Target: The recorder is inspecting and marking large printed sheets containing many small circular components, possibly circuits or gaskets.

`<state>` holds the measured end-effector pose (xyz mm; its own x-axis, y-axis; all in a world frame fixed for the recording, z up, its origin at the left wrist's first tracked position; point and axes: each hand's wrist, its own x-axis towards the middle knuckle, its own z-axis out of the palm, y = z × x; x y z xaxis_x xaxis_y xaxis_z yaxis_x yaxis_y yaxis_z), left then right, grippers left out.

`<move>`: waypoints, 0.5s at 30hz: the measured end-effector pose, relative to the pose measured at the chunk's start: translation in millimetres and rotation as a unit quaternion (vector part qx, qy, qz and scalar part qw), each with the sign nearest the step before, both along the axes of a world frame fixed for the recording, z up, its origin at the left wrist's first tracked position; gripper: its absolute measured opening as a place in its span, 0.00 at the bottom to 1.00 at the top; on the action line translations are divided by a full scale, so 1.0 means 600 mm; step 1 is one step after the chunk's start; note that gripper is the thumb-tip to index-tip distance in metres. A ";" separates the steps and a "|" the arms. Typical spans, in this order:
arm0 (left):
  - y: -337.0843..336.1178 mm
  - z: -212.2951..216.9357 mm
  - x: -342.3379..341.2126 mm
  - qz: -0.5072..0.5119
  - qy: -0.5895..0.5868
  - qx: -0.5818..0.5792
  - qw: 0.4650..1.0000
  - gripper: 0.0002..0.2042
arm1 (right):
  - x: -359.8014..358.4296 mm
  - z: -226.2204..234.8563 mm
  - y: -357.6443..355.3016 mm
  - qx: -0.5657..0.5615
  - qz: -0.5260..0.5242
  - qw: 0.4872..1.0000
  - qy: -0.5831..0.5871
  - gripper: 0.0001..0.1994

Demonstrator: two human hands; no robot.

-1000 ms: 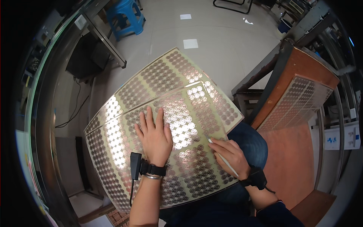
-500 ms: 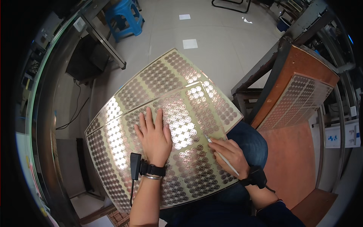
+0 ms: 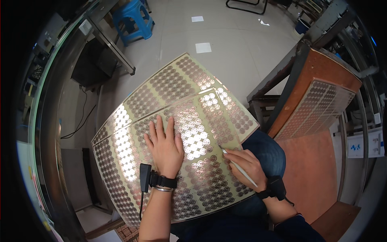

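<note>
Under left hand (image 3: 164, 149): sheet (image 3: 133, 161), palm flat, fingers spread, grasping nothing
Right hand (image 3: 246, 167): grips white pen (image 3: 238, 167), tip on sheet edge

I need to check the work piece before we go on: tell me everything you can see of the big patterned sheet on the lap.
The sheet is a large, thin, pale yellowish panel covered in blocks of small coppery round patterns that glare under the light. A second like panel seems to overlap it. It lies tilted across the person's lap, slightly bowed. The left hand presses flat on its middle; the right hand rests at its right edge, holding a thin white pen-like tool with the tip on the surface.
</note>
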<state>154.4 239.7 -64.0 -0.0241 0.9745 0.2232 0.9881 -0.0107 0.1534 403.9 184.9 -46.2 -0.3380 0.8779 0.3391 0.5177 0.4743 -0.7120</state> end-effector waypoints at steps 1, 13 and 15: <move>0.000 0.000 0.001 -0.001 0.001 0.001 1.000 0.24 | 0.001 0.001 0.000 -0.001 0.001 1.000 0.000 0.18; 0.000 -0.001 0.002 0.001 0.002 0.005 1.000 0.24 | 0.001 -0.009 -0.004 0.021 0.004 0.999 -0.028 0.18; 0.000 -0.001 0.003 0.000 0.003 0.005 1.000 0.24 | 0.002 -0.009 -0.005 0.027 0.003 0.999 -0.030 0.18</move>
